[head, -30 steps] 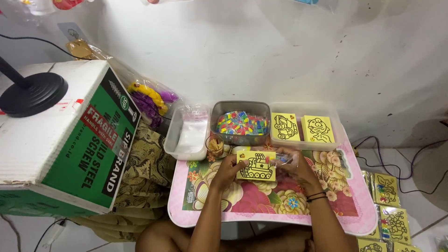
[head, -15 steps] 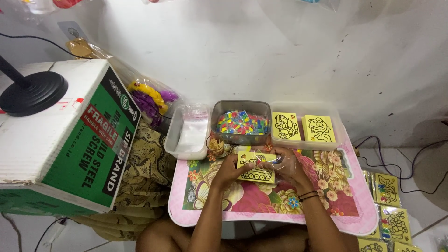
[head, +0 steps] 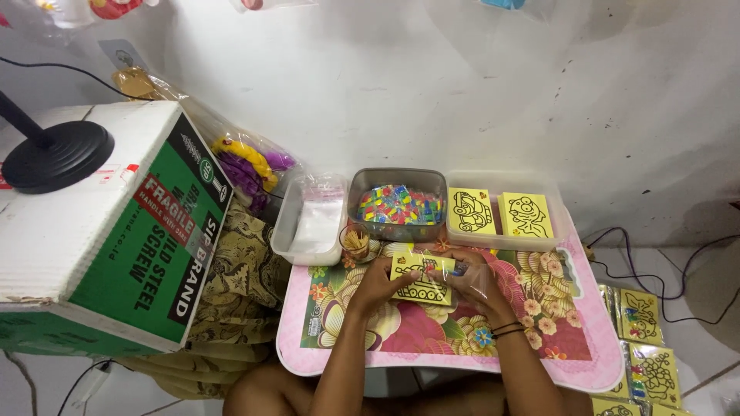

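Observation:
My left hand [head: 378,283] grips the left edge of a small yellow card [head: 420,279] printed with a black line drawing. My right hand [head: 472,285] holds the card's right side, with thin clear plastic wrapped over the card and fingers. Both hands hover just above a pink floral table [head: 539,339], near its back edge. Behind them stands a grey tub [head: 397,182] filled with small colourful pieces. A clear tray [head: 505,240] to the right holds two more yellow drawing cards [head: 472,211].
A clear box [head: 287,231] with plastic sleeves stands left of the tub. A big green and white cardboard box [head: 123,231] with a black lamp base [head: 55,154] fills the left. Packed yellow cards [head: 647,362] lie on the floor at right, beside cables.
The card sits closer to the table's back edge, and both hands have closed in around it, with clear plastic now over its right side.

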